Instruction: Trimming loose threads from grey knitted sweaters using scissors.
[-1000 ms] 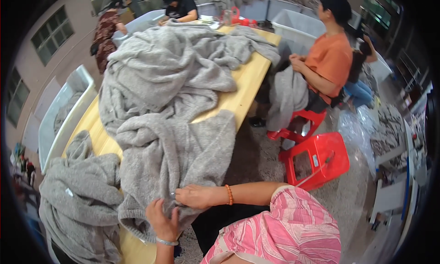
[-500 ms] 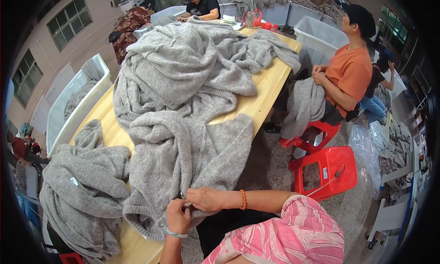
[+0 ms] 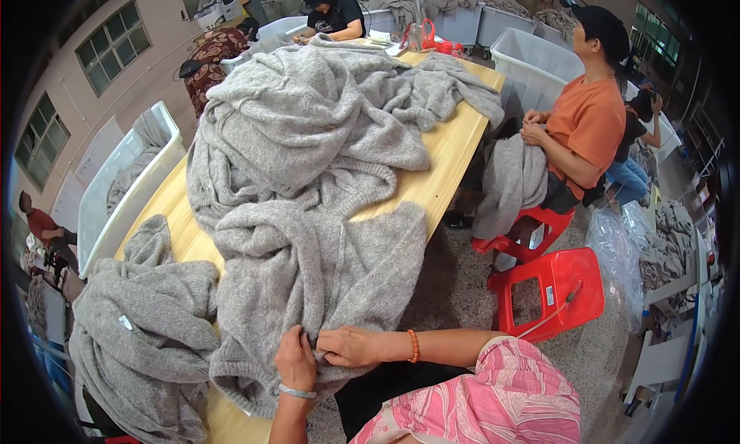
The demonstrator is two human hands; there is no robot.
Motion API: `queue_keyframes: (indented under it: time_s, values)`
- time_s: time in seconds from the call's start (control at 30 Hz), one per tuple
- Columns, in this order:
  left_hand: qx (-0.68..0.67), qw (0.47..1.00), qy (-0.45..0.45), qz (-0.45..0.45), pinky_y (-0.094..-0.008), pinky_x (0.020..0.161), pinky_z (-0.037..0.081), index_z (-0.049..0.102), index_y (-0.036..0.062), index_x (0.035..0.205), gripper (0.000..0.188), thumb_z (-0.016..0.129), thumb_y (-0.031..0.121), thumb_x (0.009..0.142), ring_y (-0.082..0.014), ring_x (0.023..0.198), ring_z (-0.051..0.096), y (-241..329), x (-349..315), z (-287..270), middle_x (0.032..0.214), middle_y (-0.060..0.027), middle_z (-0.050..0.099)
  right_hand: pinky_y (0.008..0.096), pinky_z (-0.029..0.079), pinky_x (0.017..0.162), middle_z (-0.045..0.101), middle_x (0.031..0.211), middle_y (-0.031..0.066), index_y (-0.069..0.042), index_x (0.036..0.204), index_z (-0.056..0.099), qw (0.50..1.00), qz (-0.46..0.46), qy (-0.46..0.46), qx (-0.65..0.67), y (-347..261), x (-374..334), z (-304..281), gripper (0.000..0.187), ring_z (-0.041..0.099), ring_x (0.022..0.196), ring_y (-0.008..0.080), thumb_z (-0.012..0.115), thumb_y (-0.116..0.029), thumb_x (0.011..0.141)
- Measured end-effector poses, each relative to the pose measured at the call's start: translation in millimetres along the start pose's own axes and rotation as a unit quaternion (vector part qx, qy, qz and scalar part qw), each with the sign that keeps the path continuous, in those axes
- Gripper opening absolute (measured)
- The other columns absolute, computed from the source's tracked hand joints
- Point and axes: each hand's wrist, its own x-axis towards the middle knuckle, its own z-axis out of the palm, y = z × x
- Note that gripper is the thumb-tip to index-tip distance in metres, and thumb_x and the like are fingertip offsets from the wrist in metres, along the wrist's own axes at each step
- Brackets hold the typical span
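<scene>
Head view: sweater (image 3: 266,294) was pinched by left hand (image 3: 297,362) and right hand (image 3: 348,345).
Bracelet (image 3: 414,346): sweater snags were risked by rubbing.

A pink patterned top (image 3: 509,390), orange beaded bracelet (image 3: 414,346) and pale bangle (image 3: 297,392) are worn.

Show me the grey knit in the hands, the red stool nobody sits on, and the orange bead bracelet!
Grey knit (image 3: 339,282): head view, on its middle.
Red stool (image 3: 580,273): head view, on its seat.
Bead bracelet (image 3: 415,346): head view, on its beads.
</scene>
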Motion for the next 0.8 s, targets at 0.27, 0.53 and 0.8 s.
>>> queue_keyframes:
  time_s: [0.27, 0.53, 0.8]
  values:
    - [0.002, 0.99, -0.116, 0.076, -0.0416, 0.063, 0.048, 0.06, 0.0071, 0.092, 0.014, 0.06, 0.006, 0.078, -0.0335, 0.075, 0.059, 2, 9, -8, 0.085, -0.0115, 0.056, 0.0479, 0.047, 0.069, 0.055, 0.093, 0.0186, -0.002, 0.087, 0.049, 1.0, 0.013, -0.021, -0.009, 2, 2, 2, 0.015, 0.058, 0.081, 0.0402, 0.056, -0.013, 0.079]
    - [-0.072, 0.983, -0.132, 0.108, -0.039, 0.068, 0.049, 0.062, 0.004, 0.089, 0.015, 0.063, 0.003, 0.073, -0.0328, 0.083, 0.06, -4, 13, -9, 0.088, -0.0108, 0.06, 0.0477, 0.047, 0.069, 0.055, 0.091, 0.0176, -0.003, 0.09, 0.05, 1.0, 0.018, -0.008, -0.023, 3, -1, 1, 0.016, 0.058, 0.08, 0.04, 0.056, -0.013, 0.08]
    - [-0.084, 0.981, -0.175, 0.013, -0.0387, 0.068, 0.049, 0.062, 0.0022, 0.086, 0.015, 0.066, 0.003, 0.072, -0.0337, 0.077, 0.06, -4, 14, -4, 0.081, -0.0143, 0.06, 0.0472, 0.048, 0.072, 0.056, 0.093, 0.0165, -0.003, 0.093, 0.052, 0.999, 0.004, 0.005, -0.04, -1, -5, -1, 0.018, 0.059, 0.083, 0.0382, 0.058, -0.014, 0.08]
